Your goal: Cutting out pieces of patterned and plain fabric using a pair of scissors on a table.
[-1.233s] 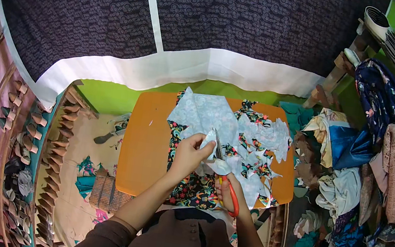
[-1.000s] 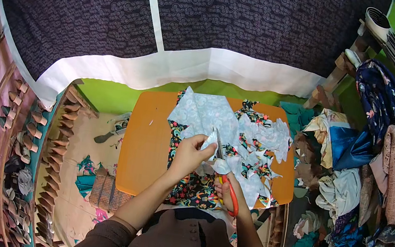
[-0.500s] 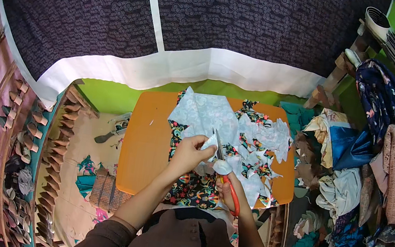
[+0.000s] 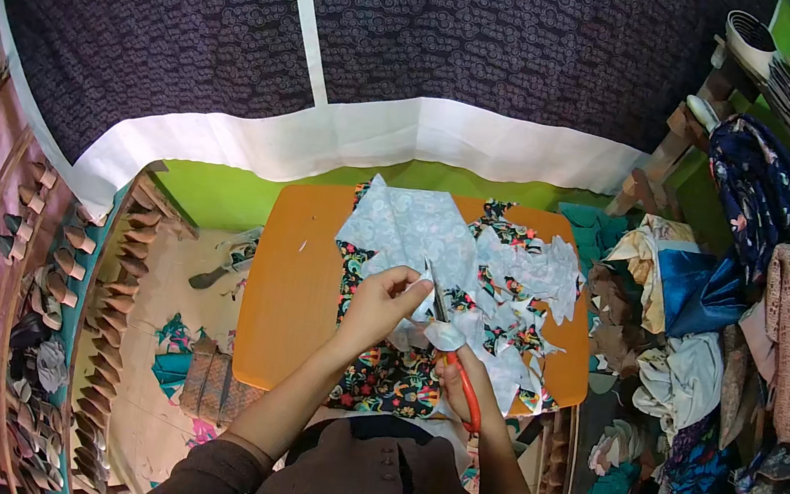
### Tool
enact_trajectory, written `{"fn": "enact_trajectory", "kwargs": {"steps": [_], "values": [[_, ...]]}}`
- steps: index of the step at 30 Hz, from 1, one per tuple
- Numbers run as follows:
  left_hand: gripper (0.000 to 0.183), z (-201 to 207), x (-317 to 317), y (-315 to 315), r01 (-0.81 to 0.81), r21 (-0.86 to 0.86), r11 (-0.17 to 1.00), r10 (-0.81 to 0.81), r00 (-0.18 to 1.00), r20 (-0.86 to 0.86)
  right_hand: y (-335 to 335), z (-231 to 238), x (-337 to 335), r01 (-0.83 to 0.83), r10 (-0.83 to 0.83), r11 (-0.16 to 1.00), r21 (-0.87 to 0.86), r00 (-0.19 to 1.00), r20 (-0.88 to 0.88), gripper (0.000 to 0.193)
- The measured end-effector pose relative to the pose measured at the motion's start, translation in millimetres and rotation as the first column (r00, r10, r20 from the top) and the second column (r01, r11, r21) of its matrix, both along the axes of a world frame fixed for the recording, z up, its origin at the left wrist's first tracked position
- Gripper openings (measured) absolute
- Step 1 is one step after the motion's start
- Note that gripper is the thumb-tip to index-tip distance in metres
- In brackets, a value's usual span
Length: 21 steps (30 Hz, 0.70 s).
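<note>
Left fingers (image 4: 415, 296) pinch pale fabric (image 4: 425, 307) (red-handled scissors (image 4: 469, 399) just right).

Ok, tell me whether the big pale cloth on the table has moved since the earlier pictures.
No: the pale cloth lies just where it did against the orange table.

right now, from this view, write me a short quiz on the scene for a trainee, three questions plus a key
1. Multiple choice: what colour is the handle of the scissors in the right hand?
A) blue
B) red
C) green

2. True or false: floral fabric lies on the orange table.

3. Short answer: what does the left hand pinch beside the blades?

Key:
1. B, red
2. True
3. A small pale piece
</note>
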<state>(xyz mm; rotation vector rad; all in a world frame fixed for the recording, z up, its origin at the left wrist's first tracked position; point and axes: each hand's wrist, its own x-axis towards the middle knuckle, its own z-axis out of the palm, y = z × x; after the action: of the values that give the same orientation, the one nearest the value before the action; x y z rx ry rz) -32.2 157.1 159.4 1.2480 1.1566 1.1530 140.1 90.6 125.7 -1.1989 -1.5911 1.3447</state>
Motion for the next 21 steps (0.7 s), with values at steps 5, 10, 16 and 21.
{"fn": "enact_trajectory", "kwargs": {"steps": [5, 10, 16, 21], "values": [[0.021, 9.5, -3.8, -0.7, 0.059, -0.033, 0.998, -0.063, 0.989, -0.134, 0.9, 5.0, -1.2, -0.004, 0.005, 0.999, 0.042, 1.000, -0.009, 0.054], [0.020, 14.2, -8.2, -1.5, 0.074, -0.054, 0.996, -0.080, 0.987, -0.138, 1.5, 10.3, 2.4, -0.042, 0.043, 0.999, -0.017, 0.998, 0.041, 0.054], [0.019, 17.8, -15.0, 0.1, 0.205, -0.095, 0.974, -0.220, 0.954, -0.202, 0.9, 2.0, 2.2, -0.030, 0.031, 0.998, 0.055, 0.999, -0.023, 0.053], [0.018, 21.4, -20.4, -0.4, 0.255, -0.138, 0.957, -0.283, 0.924, -0.257, 2.2, 5.1, 8.3, -0.089, 0.089, 0.996, 0.022, 0.996, 0.023, 0.054]]}}
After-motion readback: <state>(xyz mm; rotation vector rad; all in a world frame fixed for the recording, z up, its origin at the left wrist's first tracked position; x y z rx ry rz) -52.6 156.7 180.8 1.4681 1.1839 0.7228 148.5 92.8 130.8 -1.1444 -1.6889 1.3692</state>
